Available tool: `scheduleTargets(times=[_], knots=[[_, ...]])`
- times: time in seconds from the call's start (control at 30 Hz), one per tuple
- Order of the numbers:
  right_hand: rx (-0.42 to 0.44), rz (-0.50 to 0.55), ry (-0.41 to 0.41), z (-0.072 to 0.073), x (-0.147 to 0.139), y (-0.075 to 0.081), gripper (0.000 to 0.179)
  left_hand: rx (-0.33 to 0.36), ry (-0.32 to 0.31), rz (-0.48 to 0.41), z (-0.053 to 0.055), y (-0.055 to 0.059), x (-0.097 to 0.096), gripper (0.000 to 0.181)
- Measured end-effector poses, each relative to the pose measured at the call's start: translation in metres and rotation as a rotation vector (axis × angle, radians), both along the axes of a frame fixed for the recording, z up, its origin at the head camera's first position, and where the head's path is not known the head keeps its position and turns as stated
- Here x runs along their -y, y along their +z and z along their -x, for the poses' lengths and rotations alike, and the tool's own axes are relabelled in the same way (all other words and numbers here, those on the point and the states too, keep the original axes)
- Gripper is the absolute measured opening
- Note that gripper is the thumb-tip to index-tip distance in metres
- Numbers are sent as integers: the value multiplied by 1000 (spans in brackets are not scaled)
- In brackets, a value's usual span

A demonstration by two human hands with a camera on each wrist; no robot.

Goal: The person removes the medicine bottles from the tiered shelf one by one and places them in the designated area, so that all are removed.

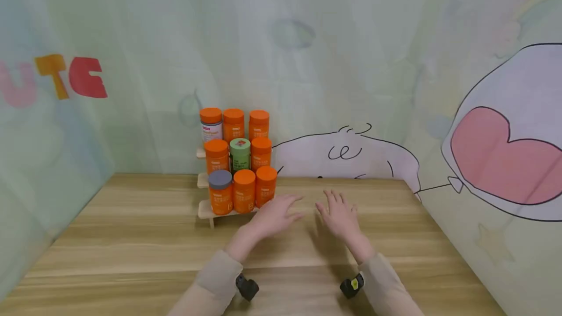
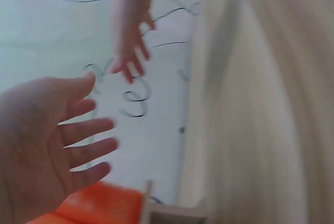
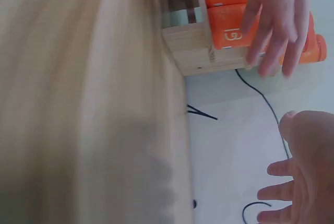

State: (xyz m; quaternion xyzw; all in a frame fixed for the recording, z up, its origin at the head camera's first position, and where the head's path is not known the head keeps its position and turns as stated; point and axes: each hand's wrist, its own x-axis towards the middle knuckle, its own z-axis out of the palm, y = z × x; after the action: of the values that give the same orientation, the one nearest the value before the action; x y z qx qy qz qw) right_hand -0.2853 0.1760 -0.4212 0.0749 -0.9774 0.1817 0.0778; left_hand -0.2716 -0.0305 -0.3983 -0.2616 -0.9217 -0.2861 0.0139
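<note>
In the head view, the stepped rack (image 1: 204,210) blocks the way at centre left, its jars (image 1: 243,191) packed in three rows with slim gaps between neighbours. The left hand (image 1: 274,216) overlaps the rack's lower right end, leaving little visible room there. Bare bench (image 1: 131,238) offers passage at lower left, between the hands, and right of the right hand (image 1: 340,216). The printed backdrop (image 1: 351,72) shuts off the far edge and both sides; above the top lids, room is open.
</note>
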Motion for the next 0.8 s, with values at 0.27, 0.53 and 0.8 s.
scheduleTargets(times=[0.27,0.53,0.8], knots=[[-147,74,32,11,9,23,50,229,-261,-282,-10,34,52,36],[-229,124,65,23,20,54,44,155,-283,-530,-13,40,104,33],[-224,233,150,34,29,83,47,43,-123,-768,-13,29,156,28]])
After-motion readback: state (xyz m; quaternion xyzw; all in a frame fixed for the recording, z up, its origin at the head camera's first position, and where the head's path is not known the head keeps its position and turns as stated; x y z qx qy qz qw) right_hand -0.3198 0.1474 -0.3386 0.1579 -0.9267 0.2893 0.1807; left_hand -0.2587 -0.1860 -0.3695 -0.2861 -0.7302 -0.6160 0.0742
